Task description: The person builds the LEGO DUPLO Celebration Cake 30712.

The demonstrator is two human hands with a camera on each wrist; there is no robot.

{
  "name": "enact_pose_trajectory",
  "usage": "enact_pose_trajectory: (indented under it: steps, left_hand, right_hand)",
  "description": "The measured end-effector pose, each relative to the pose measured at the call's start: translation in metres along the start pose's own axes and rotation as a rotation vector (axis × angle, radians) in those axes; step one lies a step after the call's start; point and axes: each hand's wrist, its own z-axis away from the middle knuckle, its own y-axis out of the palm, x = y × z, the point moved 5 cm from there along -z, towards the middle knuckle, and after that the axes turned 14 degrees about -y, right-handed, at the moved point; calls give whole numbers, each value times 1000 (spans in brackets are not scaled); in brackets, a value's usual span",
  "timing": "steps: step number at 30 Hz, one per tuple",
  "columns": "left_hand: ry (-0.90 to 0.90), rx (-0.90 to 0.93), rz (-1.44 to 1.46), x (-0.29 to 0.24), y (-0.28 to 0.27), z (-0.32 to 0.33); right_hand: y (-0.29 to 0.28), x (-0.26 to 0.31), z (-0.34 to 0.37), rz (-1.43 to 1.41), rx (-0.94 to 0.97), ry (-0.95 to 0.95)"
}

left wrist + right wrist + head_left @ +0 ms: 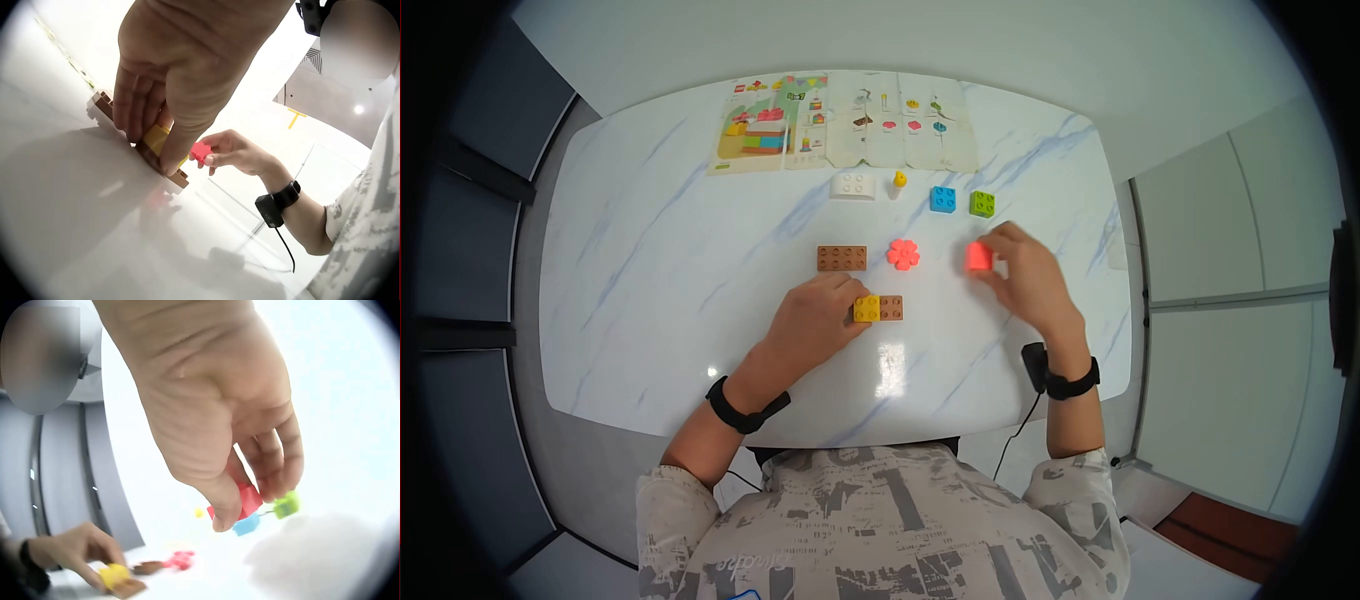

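Marble-veined tabletop; hands grip a square yellow brick and red block.

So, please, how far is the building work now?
Only one join shows: the yellow brick sits on the left part of a brown brick, gripped by the left hand. The right hand pinches a red brick, not joined. Lying separate are the other brown brick, flower, white, blue and green bricks, and small yellow piece. It seems an early stage.
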Motion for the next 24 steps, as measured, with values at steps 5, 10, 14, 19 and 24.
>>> enact_pose_trajectory:
  steps: [5, 10, 14, 19, 24]
  left_hand:
    - [-8, 10, -3, -1, 0, -1]
    - [3, -4, -10, -2, 3, 2]
    - [-5, -18, -7, -1, 5, 2]
    - [-135, 21, 78, 1, 4, 4]
    - [-128, 28, 73, -1, 8, 5]
  right_hand:
    - [13, -36, 15, 113, 76, 177]
    - [23, 54, -6, 19, -136, -229]
    - [78, 104, -22, -88, -3, -382]
    - [94, 105, -15, -56, 46, -337]
    - [96, 99, -10, -145, 32, -311]
